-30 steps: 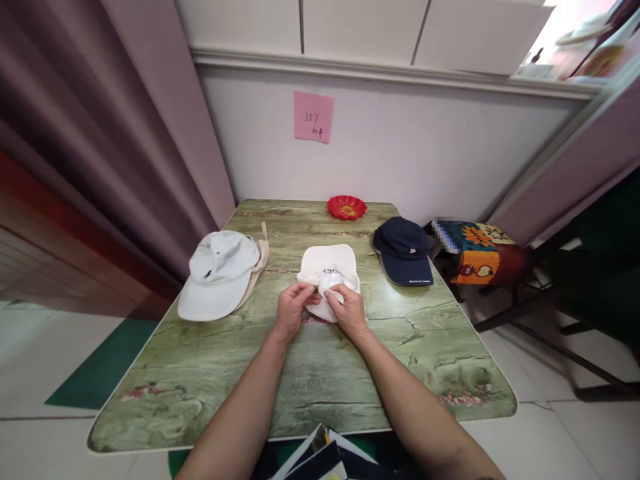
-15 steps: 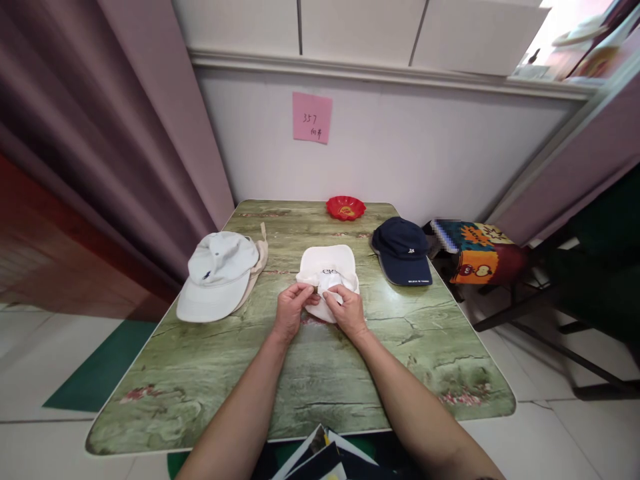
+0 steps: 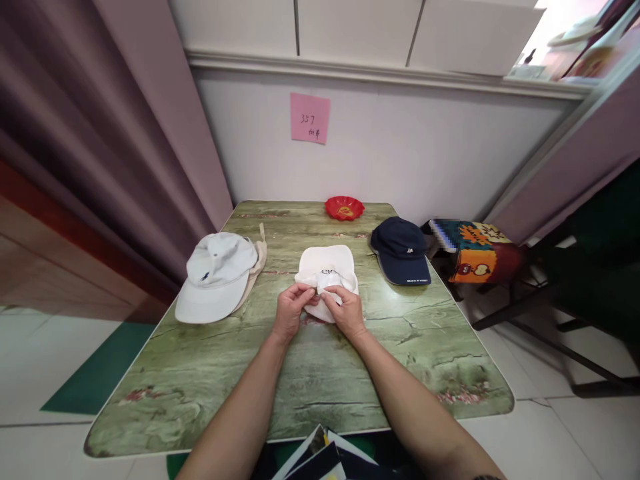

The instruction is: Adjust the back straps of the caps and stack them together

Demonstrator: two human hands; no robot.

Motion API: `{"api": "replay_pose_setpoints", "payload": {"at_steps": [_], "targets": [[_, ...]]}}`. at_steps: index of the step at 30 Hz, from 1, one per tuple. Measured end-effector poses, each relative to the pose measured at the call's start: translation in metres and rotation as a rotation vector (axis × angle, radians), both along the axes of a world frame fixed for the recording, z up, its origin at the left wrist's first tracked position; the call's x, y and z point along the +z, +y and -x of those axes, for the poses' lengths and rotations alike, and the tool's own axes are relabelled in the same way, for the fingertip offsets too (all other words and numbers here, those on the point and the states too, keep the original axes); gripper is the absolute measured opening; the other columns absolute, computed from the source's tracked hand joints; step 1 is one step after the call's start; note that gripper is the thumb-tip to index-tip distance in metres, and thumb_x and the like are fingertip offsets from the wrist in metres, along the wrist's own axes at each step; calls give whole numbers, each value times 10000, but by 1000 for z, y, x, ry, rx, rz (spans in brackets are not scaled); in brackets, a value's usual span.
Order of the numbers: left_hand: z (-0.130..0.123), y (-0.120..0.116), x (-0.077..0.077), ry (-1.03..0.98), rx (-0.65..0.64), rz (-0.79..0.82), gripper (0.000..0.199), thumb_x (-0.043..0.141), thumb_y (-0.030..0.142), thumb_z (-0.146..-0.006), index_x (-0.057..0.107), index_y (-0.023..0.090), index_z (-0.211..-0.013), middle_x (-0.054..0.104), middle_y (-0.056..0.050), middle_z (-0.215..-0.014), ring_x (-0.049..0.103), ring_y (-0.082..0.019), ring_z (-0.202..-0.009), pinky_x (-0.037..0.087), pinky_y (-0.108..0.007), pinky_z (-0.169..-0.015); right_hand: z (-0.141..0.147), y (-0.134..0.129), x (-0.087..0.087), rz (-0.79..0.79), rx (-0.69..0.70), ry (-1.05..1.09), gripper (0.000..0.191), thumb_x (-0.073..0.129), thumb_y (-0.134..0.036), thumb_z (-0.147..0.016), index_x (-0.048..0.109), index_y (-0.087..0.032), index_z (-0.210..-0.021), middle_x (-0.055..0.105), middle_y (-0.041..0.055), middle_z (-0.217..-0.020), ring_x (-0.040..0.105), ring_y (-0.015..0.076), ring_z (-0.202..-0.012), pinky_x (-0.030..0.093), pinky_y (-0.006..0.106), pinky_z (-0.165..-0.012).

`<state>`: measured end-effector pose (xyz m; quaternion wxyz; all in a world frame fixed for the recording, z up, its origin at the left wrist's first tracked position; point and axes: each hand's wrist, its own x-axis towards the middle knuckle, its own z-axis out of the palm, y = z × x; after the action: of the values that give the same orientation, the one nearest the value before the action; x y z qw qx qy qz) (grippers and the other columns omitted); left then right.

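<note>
A white cap (image 3: 327,259) with dark lettering lies at the middle of the table, its brim pointing away from me. My left hand (image 3: 293,308) pinches the near left part of this cap, around its back strap. From the other side, my right hand (image 3: 346,310) pinches the strap area too, with thumb and forefinger together. The fingertips of both hands nearly meet, and they hide the strap's fastening.
To the left, a pale cap (image 3: 215,267) rests over a beige one (image 3: 259,267). A navy cap (image 3: 403,250) sits by the right edge. At the back of the wooden-patterned table (image 3: 330,393) is a red scalloped dish (image 3: 345,208); a patterned stool (image 3: 480,257) stands right.
My right fingertips have shifted slightly left, closer to my left fingertips. The white cap stays in place between both hands.
</note>
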<state>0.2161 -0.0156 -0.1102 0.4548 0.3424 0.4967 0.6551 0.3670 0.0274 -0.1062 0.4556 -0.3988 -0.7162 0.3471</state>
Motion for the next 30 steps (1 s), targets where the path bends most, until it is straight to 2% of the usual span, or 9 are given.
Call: {"api": "replay_pose_setpoints", "payload": {"at_steps": [7, 19, 25, 30], "targets": [[0, 0, -1, -9, 11, -4, 298, 807, 355, -681, 670, 154, -853, 728, -31, -671, 670, -164, -600, 527, -287, -666, 0, 0, 1, -11, -12, -41, 263, 618, -441, -849, 757, -220, -878, 753, 26, -803, 661, 189, -684, 477, 272, -688], [-2, -1, 3, 8, 25, 10, 280, 806, 341, -677, 688, 149, -843, 727, -25, -658, 659, -154, -583, 513, -273, -649, -1, -1, 4, 3, 17, -32, 264, 605, -429, -848, 742, -205, -874, 745, 28, -804, 651, 185, -693, 463, 265, -685], [-1, 0, 1, -27, 0, 14, 283, 803, 336, -682, 680, 143, -849, 737, -41, -669, 668, -159, -590, 514, -272, -650, -4, 1, 4, 52, 48, -3, 240, 526, -366, -876, 689, -194, -907, 717, 17, -761, 631, 169, -667, 454, 255, -672], [-1, 0, 0, -22, 6, 13, 288, 810, 333, -674, 696, 140, -856, 738, -37, -673, 672, -162, -600, 519, -280, -659, -4, 3, 3, 94, 39, 25, 230, 531, -386, -864, 656, -193, -849, 669, -1, -679, 612, 164, -643, 458, 259, -691]]}}
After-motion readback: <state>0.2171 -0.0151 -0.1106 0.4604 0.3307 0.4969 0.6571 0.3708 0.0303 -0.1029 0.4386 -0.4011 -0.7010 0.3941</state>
